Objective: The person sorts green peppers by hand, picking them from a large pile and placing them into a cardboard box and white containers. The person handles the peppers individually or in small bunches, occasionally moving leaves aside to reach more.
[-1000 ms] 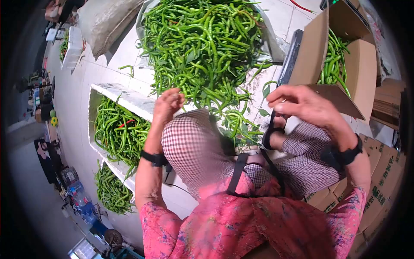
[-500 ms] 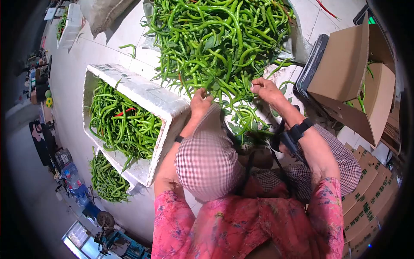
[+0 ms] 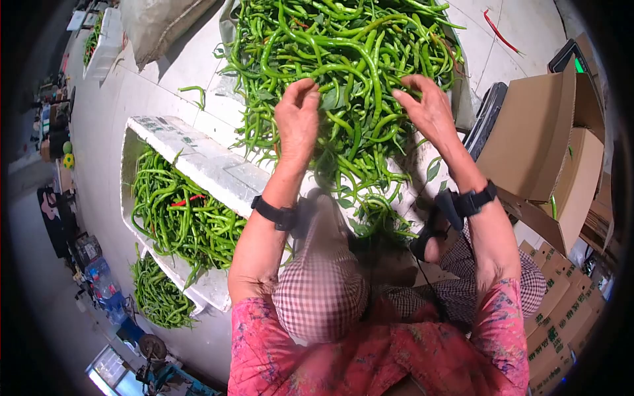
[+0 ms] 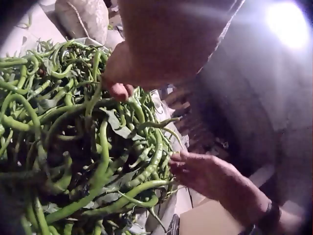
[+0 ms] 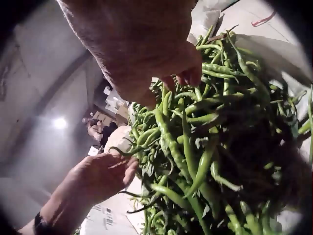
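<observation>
A big heap of long green chili peppers point(image 3: 356, 125) lies on plastic sheeting on the floor. At its left near side, my left hand point(image 3: 298, 125) has fingers loosely bent among the peppers. In the right wrist view, a curved pepper point(image 5: 129, 150) overlaps the fingertips of that left hand point(image 5: 95, 178). My right hand point(image 3: 430, 112) is over the heap's right side, thumb and forefinger apart. The left wrist view shows this right hand point(image 4: 205, 174) with its fingertips at the heap's edge, beside pepper tips.
On the left a white foam box point(image 3: 198, 155) lies tipped, holding chilies, with another chili pile point(image 3: 158, 290) beside it. A cardboard box point(image 3: 528, 132) stands open on the right. Flattened cartons point(image 3: 561, 310) and a sack point(image 3: 162, 26) lie around. One red chili point(image 3: 502, 33) is on the tiles.
Both hands were raised apart over the lap, then came down to the heap's near edge. Now they reach farther forward over it. The head view has shifted too.
</observation>
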Action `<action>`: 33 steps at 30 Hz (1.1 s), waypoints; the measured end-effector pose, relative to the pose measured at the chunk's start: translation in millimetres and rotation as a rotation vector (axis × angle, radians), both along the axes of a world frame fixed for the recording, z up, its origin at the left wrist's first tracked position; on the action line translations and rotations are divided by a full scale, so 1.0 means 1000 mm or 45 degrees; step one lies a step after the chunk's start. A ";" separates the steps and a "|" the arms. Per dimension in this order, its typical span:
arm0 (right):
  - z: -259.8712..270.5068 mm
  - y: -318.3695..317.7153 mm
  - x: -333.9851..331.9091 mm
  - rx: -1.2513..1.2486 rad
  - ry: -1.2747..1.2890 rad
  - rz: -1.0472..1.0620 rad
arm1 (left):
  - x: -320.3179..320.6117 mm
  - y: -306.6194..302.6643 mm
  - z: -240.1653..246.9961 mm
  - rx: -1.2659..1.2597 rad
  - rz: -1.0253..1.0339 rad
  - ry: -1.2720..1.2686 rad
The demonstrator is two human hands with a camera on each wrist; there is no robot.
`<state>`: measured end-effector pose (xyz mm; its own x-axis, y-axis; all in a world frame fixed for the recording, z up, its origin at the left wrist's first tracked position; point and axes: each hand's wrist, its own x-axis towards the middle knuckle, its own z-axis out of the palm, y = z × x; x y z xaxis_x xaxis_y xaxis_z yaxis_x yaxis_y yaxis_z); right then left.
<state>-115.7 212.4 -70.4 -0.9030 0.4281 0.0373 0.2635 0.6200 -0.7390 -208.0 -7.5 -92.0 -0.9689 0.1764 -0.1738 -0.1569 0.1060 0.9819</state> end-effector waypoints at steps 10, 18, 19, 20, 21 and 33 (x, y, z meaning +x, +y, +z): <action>-0.022 -0.011 -0.059 -0.118 -0.614 0.247 | -0.014 -0.007 -0.042 -0.398 -0.058 -0.054; -0.027 -0.063 -0.036 -0.011 -0.383 0.453 | 0.002 0.010 -0.018 -0.271 -0.313 -0.119; -0.025 -0.065 -0.028 -0.016 -0.442 0.517 | 0.003 0.004 -0.021 -0.342 -0.424 -0.089; -0.020 -0.069 -0.020 -0.003 -0.401 0.483 | 0.004 0.000 -0.009 -0.479 -0.601 -0.333; -0.018 -0.074 -0.014 -0.003 -0.364 0.448 | 0.017 -0.005 -0.022 -0.251 -0.467 -0.250; -0.023 -0.016 0.030 -0.152 -0.523 0.665 | 0.106 -0.073 -0.110 -0.692 -0.151 -0.164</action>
